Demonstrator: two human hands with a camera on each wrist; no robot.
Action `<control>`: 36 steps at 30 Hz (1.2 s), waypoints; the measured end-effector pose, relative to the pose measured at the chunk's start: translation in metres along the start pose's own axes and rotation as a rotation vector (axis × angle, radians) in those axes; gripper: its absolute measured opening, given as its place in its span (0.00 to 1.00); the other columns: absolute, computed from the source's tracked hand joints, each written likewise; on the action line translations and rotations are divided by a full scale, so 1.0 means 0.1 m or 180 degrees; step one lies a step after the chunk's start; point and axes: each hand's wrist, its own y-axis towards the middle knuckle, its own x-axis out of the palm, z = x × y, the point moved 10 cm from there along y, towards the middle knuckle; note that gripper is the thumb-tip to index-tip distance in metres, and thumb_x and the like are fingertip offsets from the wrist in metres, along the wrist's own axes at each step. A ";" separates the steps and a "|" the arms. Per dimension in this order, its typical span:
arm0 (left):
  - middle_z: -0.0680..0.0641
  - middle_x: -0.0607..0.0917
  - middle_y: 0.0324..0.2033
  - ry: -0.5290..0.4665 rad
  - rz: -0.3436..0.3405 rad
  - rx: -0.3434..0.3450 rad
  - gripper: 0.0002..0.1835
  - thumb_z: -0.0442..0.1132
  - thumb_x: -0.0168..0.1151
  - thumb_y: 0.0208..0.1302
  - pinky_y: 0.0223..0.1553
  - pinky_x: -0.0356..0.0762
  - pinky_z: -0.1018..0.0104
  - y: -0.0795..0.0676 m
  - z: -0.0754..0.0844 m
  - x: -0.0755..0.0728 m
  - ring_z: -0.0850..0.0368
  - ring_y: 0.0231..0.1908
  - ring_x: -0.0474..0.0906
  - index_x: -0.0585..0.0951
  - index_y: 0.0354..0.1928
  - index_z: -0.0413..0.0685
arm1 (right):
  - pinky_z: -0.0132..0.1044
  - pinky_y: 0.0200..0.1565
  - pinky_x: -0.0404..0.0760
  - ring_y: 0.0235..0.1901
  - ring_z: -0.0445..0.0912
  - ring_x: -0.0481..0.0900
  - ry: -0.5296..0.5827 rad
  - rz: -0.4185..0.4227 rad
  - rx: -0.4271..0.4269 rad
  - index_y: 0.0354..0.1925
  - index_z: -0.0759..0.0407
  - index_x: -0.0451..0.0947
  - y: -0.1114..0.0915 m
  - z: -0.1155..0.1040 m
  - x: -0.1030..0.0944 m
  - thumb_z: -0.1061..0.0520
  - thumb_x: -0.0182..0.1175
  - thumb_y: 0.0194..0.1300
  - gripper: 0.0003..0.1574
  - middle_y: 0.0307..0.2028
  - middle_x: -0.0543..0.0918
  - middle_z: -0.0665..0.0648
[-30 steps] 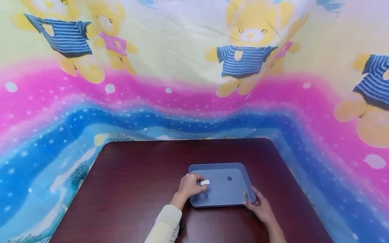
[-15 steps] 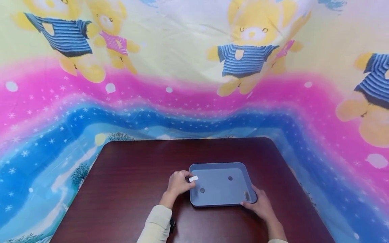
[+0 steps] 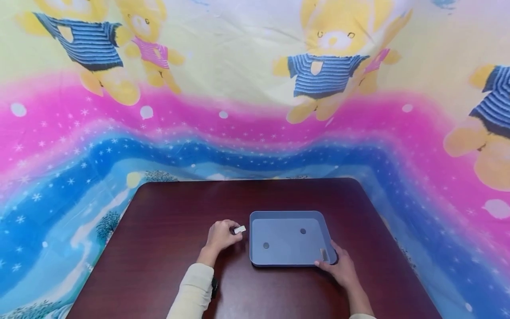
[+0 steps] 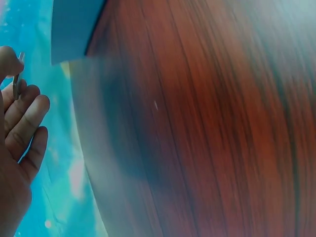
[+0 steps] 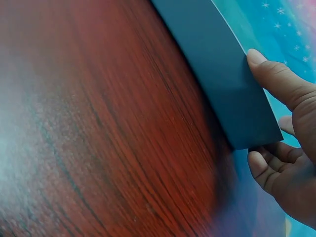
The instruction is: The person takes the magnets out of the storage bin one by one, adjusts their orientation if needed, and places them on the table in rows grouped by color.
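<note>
A small white rectangular piece [image 3: 240, 229] is pinched between thumb and fingers of my left hand [image 3: 220, 235], just left of the tray. In the left wrist view the piece [image 4: 17, 84] appears edge-on and thin; its kind is unclear. The shallow blue-grey tray [image 3: 284, 243] lies on the table, its near right corner gripped by my right hand [image 3: 340, 267]. The right wrist view has the thumb over the rim and fingers low on the tray's wall [image 5: 217, 74]. Inside the tray are a dark round disc [image 3: 266, 245], another disc [image 3: 303, 231] and a small brown-and-grey rectangular piece [image 3: 324, 254].
A dark red-brown wooden table [image 3: 179, 212] with rounded far corners carries the tray. Behind it and along its sides hangs a cloth [image 3: 239, 133] printed with teddy bears and bands of pink and blue.
My left hand has moved left, out of the tray and past its left edge, with the white piece still pinched. The near left disc has come into view. My right hand keeps its corner grip.
</note>
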 end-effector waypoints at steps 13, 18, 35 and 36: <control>0.57 0.80 0.26 0.0156 -0.0315 -0.0125 0.08 0.45 0.67 0.40 0.25 0.72 0.65 -0.04 -0.31 0.16 0.61 0.24 0.72 0.84 0.26 0.53 | 0.61 0.56 0.58 0.58 0.66 0.60 0.0137 -0.0003 0.0031 0.68 0.67 0.51 -0.01 0.03 -0.02 0.44 0.73 0.45 0.63 0.60 0.59 0.76; 0.57 0.77 0.25 0.0164 -0.0400 -0.0168 0.07 0.44 0.67 0.40 0.27 0.72 0.65 -0.02 -0.38 0.23 0.61 0.25 0.72 0.83 0.26 0.54 | 0.60 0.56 0.58 0.57 0.65 0.61 0.0227 0.0019 0.0045 0.68 0.67 0.51 -0.02 0.05 -0.01 0.45 0.73 0.45 0.63 0.59 0.60 0.76; 0.54 0.74 0.28 0.0509 -0.0705 -0.0159 0.09 0.41 0.67 0.39 0.26 0.73 0.58 0.02 -0.46 0.37 0.53 0.29 0.72 0.86 0.28 0.52 | 0.58 0.55 0.59 0.57 0.63 0.61 0.0339 -0.0003 -0.0004 0.69 0.65 0.51 -0.02 0.02 0.01 0.46 0.72 0.47 0.61 0.61 0.58 0.74; 0.53 0.74 0.28 0.0513 -0.0747 -0.0179 0.10 0.41 0.67 0.40 0.27 0.73 0.58 0.02 -0.47 0.37 0.52 0.30 0.72 0.87 0.30 0.52 | 0.58 0.55 0.60 0.57 0.63 0.61 0.0343 -0.0003 0.0000 0.69 0.65 0.51 -0.03 0.02 0.01 0.46 0.72 0.47 0.61 0.61 0.58 0.74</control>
